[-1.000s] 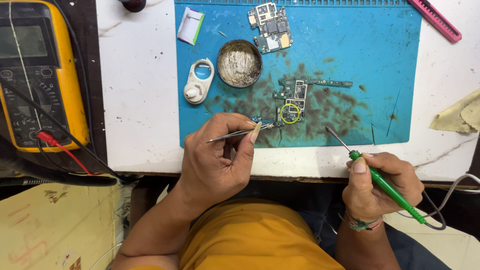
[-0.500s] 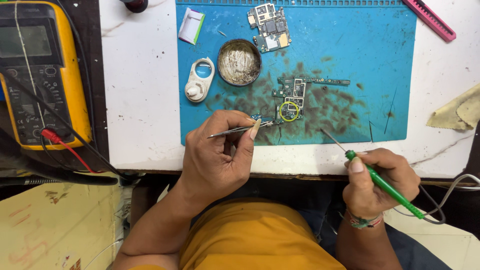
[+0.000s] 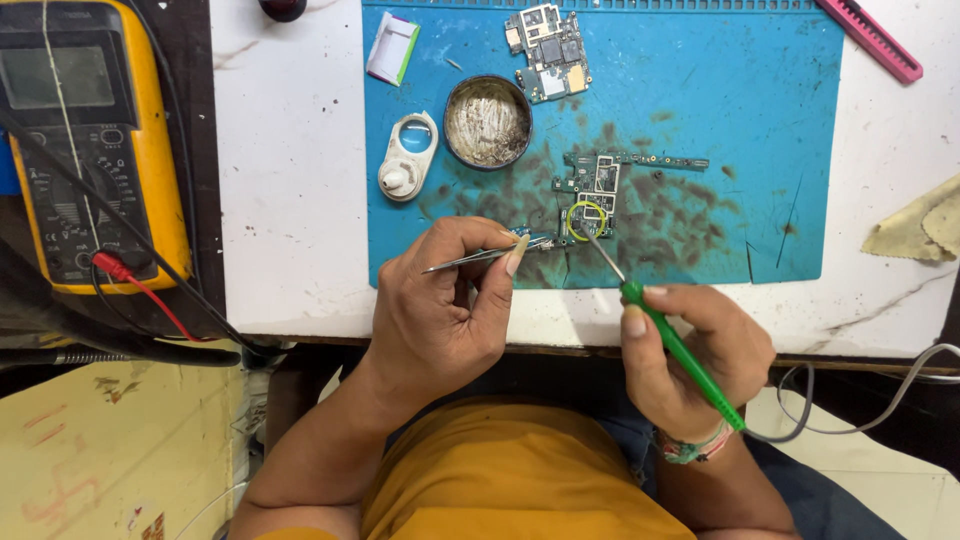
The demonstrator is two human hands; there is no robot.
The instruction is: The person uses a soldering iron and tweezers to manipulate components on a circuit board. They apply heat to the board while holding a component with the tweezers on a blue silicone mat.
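My left hand (image 3: 445, 305) pinches metal tweezers (image 3: 487, 255) whose tips hold a small component beside a green circuit board (image 3: 600, 190) on the blue work mat (image 3: 760, 130). In my right hand (image 3: 700, 350) is a green-handled soldering iron (image 3: 680, 350). Its thin metal tip reaches up-left onto the lower part of the board, by a yellow ring. Both hands rest at the near edge of the white table (image 3: 290, 200).
A round tin of flux (image 3: 487, 122), a white ring-shaped tool (image 3: 408, 157) and a second circuit board (image 3: 548, 50) lie on the mat's far side. A yellow multimeter (image 3: 90, 140) with red and black leads sits left. A pink tool (image 3: 868, 40) and a cloth (image 3: 925, 230) lie right.
My right hand has moved left and up, bringing the soldering iron's tip from the mat's near edge onto the board. My left hand has stayed with the tweezers.
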